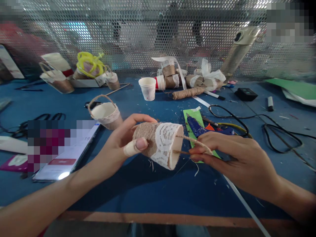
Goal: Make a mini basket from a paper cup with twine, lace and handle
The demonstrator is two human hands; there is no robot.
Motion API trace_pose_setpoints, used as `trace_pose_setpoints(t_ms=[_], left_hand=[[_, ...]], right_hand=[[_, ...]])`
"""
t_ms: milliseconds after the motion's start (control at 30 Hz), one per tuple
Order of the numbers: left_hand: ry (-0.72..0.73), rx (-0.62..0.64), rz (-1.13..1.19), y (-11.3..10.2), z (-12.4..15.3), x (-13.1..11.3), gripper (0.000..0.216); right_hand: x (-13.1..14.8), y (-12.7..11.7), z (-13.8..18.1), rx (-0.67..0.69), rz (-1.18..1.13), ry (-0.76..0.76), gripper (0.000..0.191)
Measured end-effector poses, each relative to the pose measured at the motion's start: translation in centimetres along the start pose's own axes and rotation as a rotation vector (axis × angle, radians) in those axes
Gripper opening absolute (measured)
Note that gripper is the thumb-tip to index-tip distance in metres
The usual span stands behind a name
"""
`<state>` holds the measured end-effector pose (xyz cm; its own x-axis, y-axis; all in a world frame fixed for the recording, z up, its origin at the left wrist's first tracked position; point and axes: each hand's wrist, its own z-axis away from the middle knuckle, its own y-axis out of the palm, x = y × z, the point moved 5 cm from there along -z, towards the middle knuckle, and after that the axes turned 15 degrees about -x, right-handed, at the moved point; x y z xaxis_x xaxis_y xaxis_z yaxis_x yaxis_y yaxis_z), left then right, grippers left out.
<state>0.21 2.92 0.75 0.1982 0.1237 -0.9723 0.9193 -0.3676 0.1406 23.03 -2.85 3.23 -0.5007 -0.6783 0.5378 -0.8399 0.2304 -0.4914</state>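
Tilted on its side above the blue table, a paper cup (148, 140) is wrapped in brown twine with white lace around its rim. My left hand (125, 140) is closed around the cup's base, a bandage on the thumb. A twine handle (192, 140) loops out of the cup's mouth. My right hand (229, 154) pinches this loop between thumb and fingers. Just behind my right hand lies a blue hot glue gun (197, 126) on a green sheet (191, 115). Another twine-wrapped cup with a handle (106, 115) stands behind my left hand.
A white paper cup (147, 89) stands at centre back, near a twine roll (189, 93) and several wrapped cups. On the left lies a lit phone (66, 158). Black cable (271, 131) coils on the right. A perforated metal screen (138, 39) borders the table's back.
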Motion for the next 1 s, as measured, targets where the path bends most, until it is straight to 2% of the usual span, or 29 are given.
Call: trace_pose_setpoints(t_ms=[500,833,1000], left_hand=[[0.009,0.013,0.009,-0.19,-0.02,0.27,0.041],[0.001,-0.007,0.012,0.00,-0.05,0.13,0.040],[-0.012,-0.047,-0.022,-0.20,-0.01,0.23,0.040]], right_hand=[[0.25,-0.33,-0.27,0.002,0.022,-0.007,0.008],[-0.18,0.00,-0.43,0.074,-0.069,0.078,0.004],[-0.25,0.05,-0.31,0.096,-0.099,0.110,0.010]])
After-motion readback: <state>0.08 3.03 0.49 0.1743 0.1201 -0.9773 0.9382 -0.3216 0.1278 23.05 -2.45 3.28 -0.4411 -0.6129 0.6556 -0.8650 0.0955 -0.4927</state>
